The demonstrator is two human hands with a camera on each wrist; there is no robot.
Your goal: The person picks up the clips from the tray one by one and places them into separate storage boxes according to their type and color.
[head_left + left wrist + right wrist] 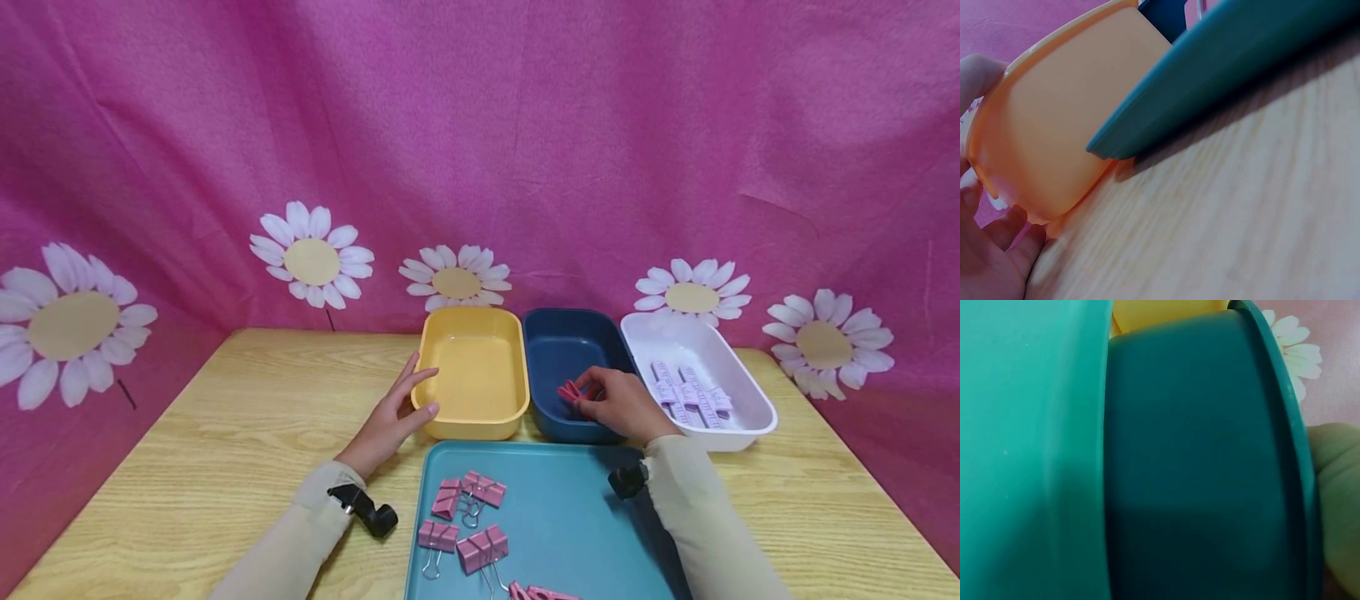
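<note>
My right hand (626,404) reaches into the dark blue bin (577,323) and pinches a small red two-pronged clip (570,392) above its floor. In the right wrist view, part of that hand (1338,500) shows beyond the bin's rim; the clip is hidden there. My left hand (388,425) rests at the near left corner of the yellow bin (471,429), its fingers extended and touching the rim and outer side. On the teal tray (585,517) lie several pink binder clips (483,548), with pink peg-like clips (543,593) cut off at the lower frame edge.
To the right stands a white bin (738,392) with lilac strips (686,393) bearing ruler-like marks. The three bins stand side by side behind the tray on a wooden table (315,392). A pink curtain (525,150) with daisies hangs behind.
</note>
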